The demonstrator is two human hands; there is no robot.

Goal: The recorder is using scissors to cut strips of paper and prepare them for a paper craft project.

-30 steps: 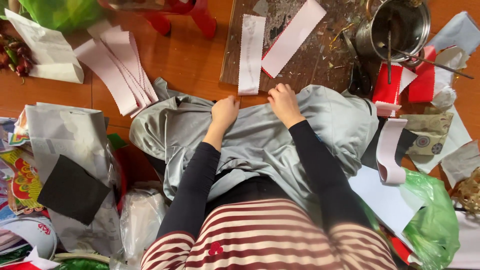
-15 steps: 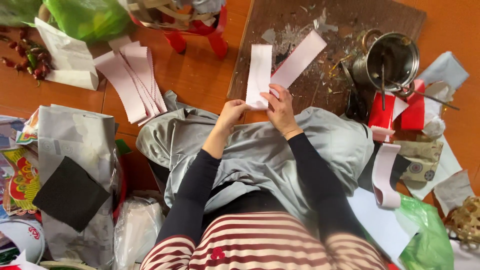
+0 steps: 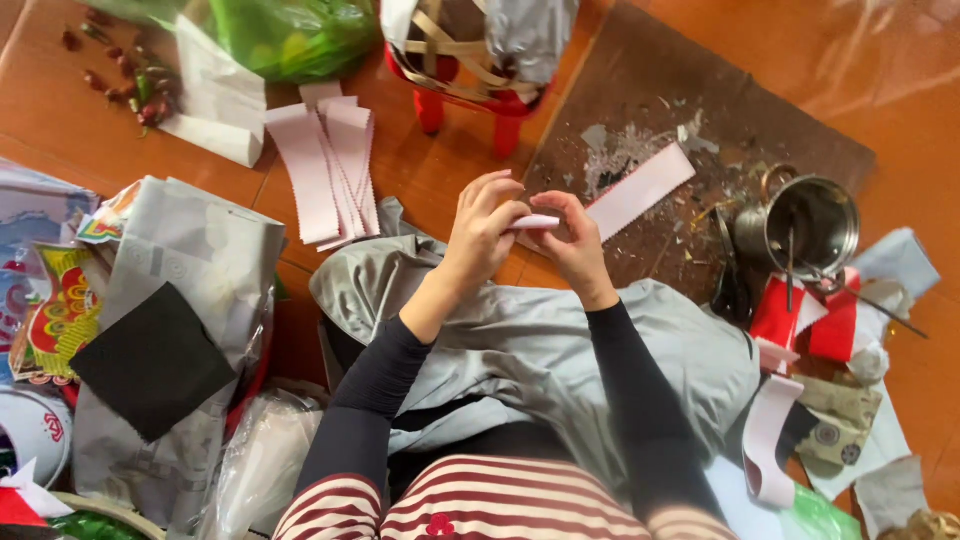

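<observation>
a: while the view runs left to right, log the floor first; black square sheet (image 3: 152, 362) on grey folded paper (image 3: 190, 260) at far left; stack of pale pink strips (image 3: 333, 170) lying apart on the orange floor (image 3: 60, 110), just below the green plastic bag (image 3: 290, 35); red stool legs (image 3: 470, 105) above the hands.

b: and the hands?

a: left hand (image 3: 480, 235) raised over the lap, fingers curled, thumb and forefinger pinching the near end of one pink strip (image 3: 640, 190); right hand (image 3: 575, 245) just beside it, fingertips closed on the same end; both hands grasping, neither loose; the strip's far end juts up and to the right, over the dark brown board (image 3: 800, 110) speckled with scraps.

b: step in hand, by your reading?

a: judged as the working of the strip's near end, a fold or a roll begun there; cannot tell which, since the fingers hide the end itself; grey cloth (image 3: 560, 340) covers the lap beneath.

b: what does the next move call for?

a: a judgement only: steady pinch from one hand while the other turns or creases the paper; thin paper, so light pressure and edges kept aligned.

b: right side?

a: metal pot (image 3: 810, 225) with a stick in it on the board's edge; red paper pieces (image 3: 800, 320) below it; another curled pink strip (image 3: 768, 440) near the knee.
</observation>
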